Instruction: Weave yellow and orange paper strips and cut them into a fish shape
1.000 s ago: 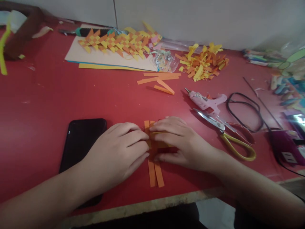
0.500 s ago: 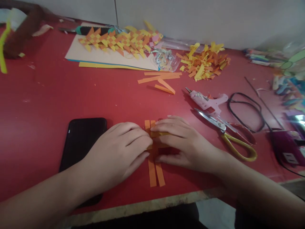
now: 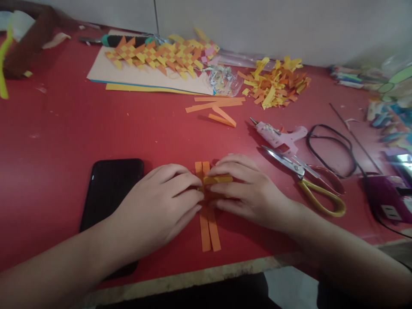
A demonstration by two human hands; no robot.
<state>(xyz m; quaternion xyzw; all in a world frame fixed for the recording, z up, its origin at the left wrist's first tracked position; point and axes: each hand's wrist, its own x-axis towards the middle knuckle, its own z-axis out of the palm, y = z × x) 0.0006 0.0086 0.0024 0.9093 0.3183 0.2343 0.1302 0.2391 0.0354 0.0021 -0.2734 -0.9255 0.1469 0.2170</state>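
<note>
One red table (image 3: 58,141) carries everything. Two bare hands work over it: the left hand (image 3: 167,201) is just right of the black phone (image 3: 109,184), its forearm crossing over the phone's near part, and the right hand (image 3: 247,189) is farther right of the phone. Beyond the phone lies one stack of paper sheets (image 3: 99,68), at least three by colour: cream, blue, yellow. On it rests one row of orange-and-yellow woven paper (image 3: 180,60), its units overlapping too much to count. The phone itself is single, face up and dark. Well to its right lies one pair of scissors (image 3: 299,171), with one pink glue gun (image 3: 280,137) just beyond them. Beyond and right of the phone sit one heap of paper cuttings (image 3: 277,86), uncountable, one clear tub (image 3: 225,83), and at least three loose orange strips (image 3: 215,104). Right of the phone, between the hands, two orange strips (image 3: 205,227) lie side by side, and at least one yellow strip (image 3: 222,179) crosses there. The left fingers are bunched together at the orange strips; the right fingers are spread, tips over them. Whether either hand pinches paper, I cannot tell.
</note>
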